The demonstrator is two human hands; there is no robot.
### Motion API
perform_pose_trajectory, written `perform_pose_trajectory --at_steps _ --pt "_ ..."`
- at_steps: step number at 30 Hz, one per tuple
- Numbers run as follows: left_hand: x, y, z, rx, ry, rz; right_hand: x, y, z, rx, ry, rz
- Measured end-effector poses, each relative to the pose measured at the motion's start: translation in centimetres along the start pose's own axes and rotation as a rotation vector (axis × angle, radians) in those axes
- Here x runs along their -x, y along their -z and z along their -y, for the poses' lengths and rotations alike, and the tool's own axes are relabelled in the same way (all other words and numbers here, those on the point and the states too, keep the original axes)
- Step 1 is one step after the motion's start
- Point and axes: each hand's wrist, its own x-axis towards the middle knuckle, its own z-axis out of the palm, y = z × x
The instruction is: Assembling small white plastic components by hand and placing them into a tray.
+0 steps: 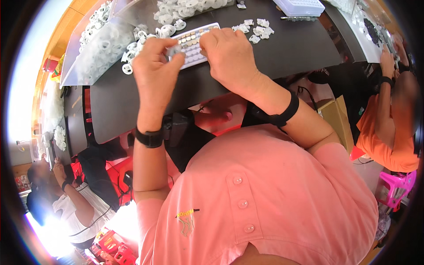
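A white tray with rows of small round compartments lies on the dark table, and its upper rows hold small shiny metallic discs. Over its left edge, my left hand pinches a small whitish plastic part, blurred, between thumb and fingers. My right hand is closed over the tray's right side, its fingers curled down; what they hold, if anything, is hidden. Round white plastic parts lie loose just beyond my left hand. Small angular white pieces are scattered to the right of my right hand.
A clear bag of white parts stands in a bin at the left. More white parts are heaped at the far side. A stacked white tray sits far right. Co-workers sit at the left and right.
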Motion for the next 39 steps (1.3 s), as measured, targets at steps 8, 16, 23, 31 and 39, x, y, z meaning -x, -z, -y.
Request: perform_pose_trajectory --at_steps 8,16,23,31,39 --pt "0.8 0.1 0.8 -0.22 -0.087 0.158 -0.2 0.3 -0.1 0.012 -0.038 0.046" --pt "0.9 1.4 -1.6 0.047 -0.03 -0.011 -0.1 -0.2 -0.2 -0.024 -0.055 -0.006" --pt "0.8 2.3 -1.1 0.562 0.389 0.025 0.1 0.2 -0.3 -0.048 -0.091 0.042" --pt "2.9 1.8 1.5 1.3 0.566 0.193 -0.3 1.2 -0.1 -0.49 -0.143 -0.094" --pt "3.5 0.9 1.6 1.304 0.578 0.155 -1.4 2.1 1.4 -0.976 -0.254 0.052"
